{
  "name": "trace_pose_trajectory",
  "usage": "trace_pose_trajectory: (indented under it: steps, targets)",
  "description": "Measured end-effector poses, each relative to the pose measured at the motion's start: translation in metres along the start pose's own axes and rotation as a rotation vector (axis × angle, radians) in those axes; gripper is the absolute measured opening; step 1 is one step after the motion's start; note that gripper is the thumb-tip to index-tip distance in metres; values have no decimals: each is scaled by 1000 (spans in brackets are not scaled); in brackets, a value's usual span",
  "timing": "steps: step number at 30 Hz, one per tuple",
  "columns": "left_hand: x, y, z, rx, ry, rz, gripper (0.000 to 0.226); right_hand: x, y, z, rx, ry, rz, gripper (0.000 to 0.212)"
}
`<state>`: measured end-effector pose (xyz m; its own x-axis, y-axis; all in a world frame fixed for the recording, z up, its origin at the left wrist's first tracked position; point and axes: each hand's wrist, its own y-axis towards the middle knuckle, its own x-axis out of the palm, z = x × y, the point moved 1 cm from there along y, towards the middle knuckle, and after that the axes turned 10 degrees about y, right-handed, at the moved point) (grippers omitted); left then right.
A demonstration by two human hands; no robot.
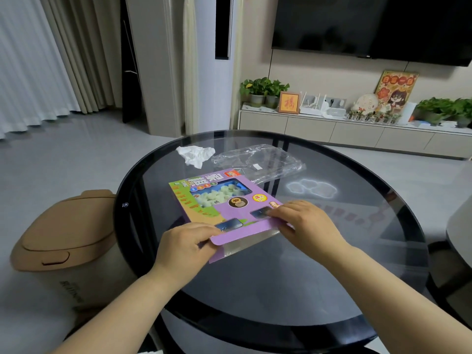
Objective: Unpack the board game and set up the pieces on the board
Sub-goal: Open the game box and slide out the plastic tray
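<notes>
Lying flat on the glass table (281,277), near the person's edge, the game box (231,215) has its end flap (242,232) facing them, so both hands can work it open, I reckon. Left hand (184,244) pinches the flap's left corner, right hand (306,223) grips its right end. Box is purple with a green-and-yellow side, and a clear window shows pale green round pieces (217,194). Loose plastic wrap (258,162) sits just beyond it

game box (219,200) on tabletop (319,264), tissue (195,154) and plastic bag (258,162) behind it, bin (66,233) on floor left of tabletop
</notes>
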<state>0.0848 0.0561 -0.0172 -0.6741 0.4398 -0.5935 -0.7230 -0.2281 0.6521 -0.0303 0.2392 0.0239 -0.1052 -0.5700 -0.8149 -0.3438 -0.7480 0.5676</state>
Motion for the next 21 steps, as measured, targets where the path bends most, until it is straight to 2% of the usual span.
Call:
trace_pose_trajectory:
  steps: [3,6,9,11,14,17,19,21]
  targets:
    - [4,-9,0,-22,-6,-19,35,-3,-4,1,179,109,-68,15]
    - [9,-15,5,-38,33,-31,42,-2,-5,3,344,171,-297,20]
    - [17,-18,11,-12,80,-24,30,5,-6,2,420,201,-320,25]
    - [20,-16,12,-68,61,-14,29,8,-9,4,442,246,-217,32]
    - [24,-13,8,-69,91,28,29,8,-23,7,533,359,84,44]
    - [27,-12,5,-33,137,71,25,18,-43,0,900,604,423,24]
    - [30,-11,8,10,189,109,32,29,-50,-6,1168,915,468,14]
    - [31,-9,13,60,216,156,40,35,-47,-11,1332,1285,474,13]
